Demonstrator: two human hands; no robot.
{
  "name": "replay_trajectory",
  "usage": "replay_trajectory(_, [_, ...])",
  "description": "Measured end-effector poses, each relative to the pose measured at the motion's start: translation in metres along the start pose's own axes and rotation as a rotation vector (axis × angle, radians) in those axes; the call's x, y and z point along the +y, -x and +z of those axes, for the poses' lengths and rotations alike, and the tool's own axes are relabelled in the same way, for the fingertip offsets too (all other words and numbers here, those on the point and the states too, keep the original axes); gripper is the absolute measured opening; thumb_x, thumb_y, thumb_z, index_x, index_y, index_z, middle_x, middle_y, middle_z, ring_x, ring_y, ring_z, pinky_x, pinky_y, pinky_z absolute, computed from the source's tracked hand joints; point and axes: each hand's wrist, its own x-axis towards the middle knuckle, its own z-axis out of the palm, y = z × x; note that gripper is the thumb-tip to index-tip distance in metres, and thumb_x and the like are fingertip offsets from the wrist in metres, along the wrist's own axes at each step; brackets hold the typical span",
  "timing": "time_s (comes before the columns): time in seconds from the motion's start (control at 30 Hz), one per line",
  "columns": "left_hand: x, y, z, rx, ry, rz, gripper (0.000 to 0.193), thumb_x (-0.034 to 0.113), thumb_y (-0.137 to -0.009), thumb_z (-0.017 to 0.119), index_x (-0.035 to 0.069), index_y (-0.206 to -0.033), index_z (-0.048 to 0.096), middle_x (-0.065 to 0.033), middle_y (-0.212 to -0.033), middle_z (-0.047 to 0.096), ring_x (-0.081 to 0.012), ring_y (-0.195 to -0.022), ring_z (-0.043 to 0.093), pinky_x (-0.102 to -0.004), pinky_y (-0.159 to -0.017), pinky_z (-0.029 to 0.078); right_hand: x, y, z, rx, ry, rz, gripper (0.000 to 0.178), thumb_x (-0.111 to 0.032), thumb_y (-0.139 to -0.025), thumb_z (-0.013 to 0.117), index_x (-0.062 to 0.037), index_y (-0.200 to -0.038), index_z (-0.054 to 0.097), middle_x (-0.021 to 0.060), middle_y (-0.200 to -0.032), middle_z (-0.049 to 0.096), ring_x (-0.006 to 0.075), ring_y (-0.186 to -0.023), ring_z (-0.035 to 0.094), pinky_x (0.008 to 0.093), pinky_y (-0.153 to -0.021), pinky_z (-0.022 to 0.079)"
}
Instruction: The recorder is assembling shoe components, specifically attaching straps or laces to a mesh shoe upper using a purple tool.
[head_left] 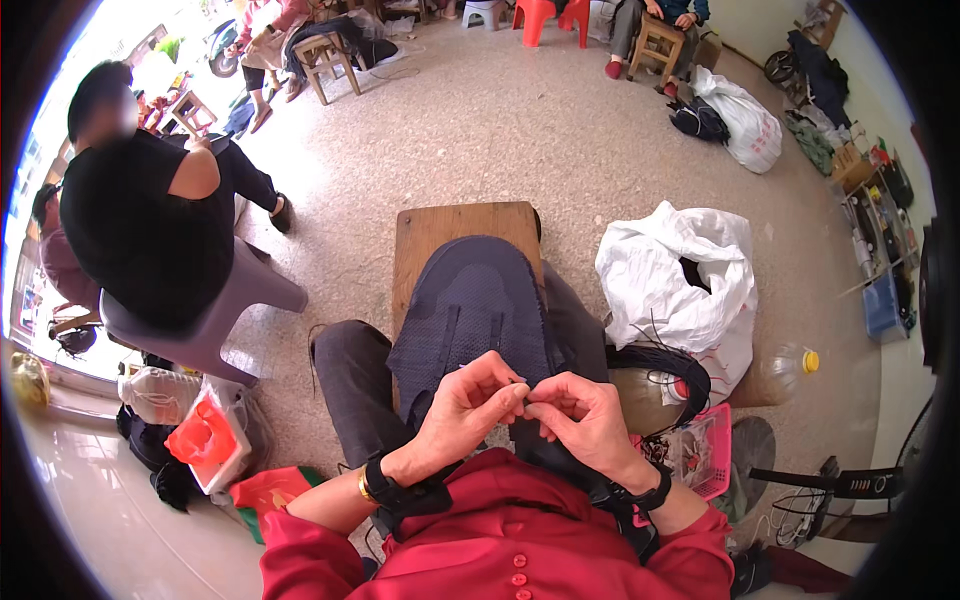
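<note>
Left hand (pixel 462 412) and right hand (pixel 590 420) are pinched together on some tiny unidentifiable bit (pixel 527 394), so imo a knee (pixel 343 342) bump could slide that mesh fabric panel (pixel 475 315) off the wooden stool's (pixel 412 230) left edge.

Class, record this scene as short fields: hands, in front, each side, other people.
Hands: left hand and right hand pinched close together at a small dark item, too small to identify
In front: dark textured piece with a rounded end, over a wooden stool
Right: white sack, dark cords, pink basket
Left: grey plastic stool, orange bag
Other people: co-worker in black on the plastic stool; others farther off
</note>
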Motion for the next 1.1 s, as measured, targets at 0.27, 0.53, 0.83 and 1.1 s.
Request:
replay_trajectory(0.27, [-0.007,0.009,-0.004,0.014,-0.260,0.004,0.010,0.009,-0.107,0.063,0.002,-0.101,0.061,-0.0033,-0.085,0.070,-0.0062,-0.076,0.065,-0.0227,-0.069,0.053,0.008,0.012,-0.003,0.065,0.138,-0.020,0.007,-0.001,-0.097,0.072,0.0018,-0.103,0.072,0.0046,-0.088,0.076,0.0063,-0.070,0.069,0.0213,-0.062,0.056])
replay_trajectory(0.53, [-0.002,0.012,-0.004,-0.037,-0.499,0.056,0.010,0.005,-0.105,0.063,-0.002,-0.098,0.061,-0.0067,-0.079,0.069,-0.0114,-0.072,0.068,-0.0261,-0.066,0.056,0.005,0.008,0.000,0.045,0.299,-0.117,0.005,-0.002,-0.091,0.079,0.0002,-0.094,0.076,0.0026,-0.084,0.075,0.0048,-0.066,0.065,0.0228,-0.059,0.050])
replay_trajectory(0.83, [0.001,0.011,-0.009,-0.036,-0.779,0.232,0.013,0.000,-0.094,0.073,0.000,-0.089,0.061,-0.0089,-0.074,0.065,-0.0183,-0.063,0.066,-0.0318,-0.057,0.050,0.003,0.003,0.009,0.087,0.282,-0.185,0.007,-0.001,-0.089,0.080,-0.0011,-0.095,0.076,0.0030,-0.083,0.072,0.0058,-0.062,0.062,0.0236,-0.056,0.046])
replay_trajectory(1.1, [-0.002,-0.001,-0.016,0.031,-0.973,0.416,0.018,-0.002,-0.087,0.077,-0.001,-0.096,0.061,-0.0110,-0.087,0.060,-0.0247,-0.073,0.062,-0.0358,-0.065,0.050,0.014,-0.002,0.008,0.160,0.226,-0.105,0.007,0.000,-0.093,0.076,0.0013,-0.100,0.073,0.0044,-0.083,0.072,0.0060,-0.063,0.065,0.0231,-0.054,0.050])
